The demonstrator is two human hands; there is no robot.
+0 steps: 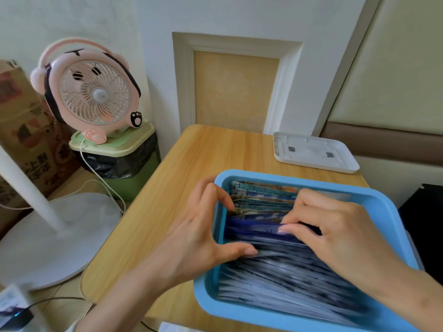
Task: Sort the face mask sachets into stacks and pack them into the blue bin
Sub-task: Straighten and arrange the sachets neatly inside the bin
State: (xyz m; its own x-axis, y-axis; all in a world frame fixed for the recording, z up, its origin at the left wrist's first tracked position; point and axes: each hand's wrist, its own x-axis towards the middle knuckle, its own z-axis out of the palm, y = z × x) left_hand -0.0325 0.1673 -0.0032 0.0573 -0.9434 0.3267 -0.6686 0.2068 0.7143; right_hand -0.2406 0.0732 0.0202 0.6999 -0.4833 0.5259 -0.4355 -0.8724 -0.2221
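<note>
Dozens of sachets (275, 279) stand in the blue bin (388, 204); left hand (196, 236) pinches a bunch, right hand (335, 226) curls its fingers over others.

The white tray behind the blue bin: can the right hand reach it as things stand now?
Probably yes. The white tray lies on bare table just beyond the blue bin, and nothing stands between. The right hand must first let go of the sachets.

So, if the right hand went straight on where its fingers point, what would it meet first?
The right hand pinches the sachets; past them, probably the left wall of the blue bin.
</note>
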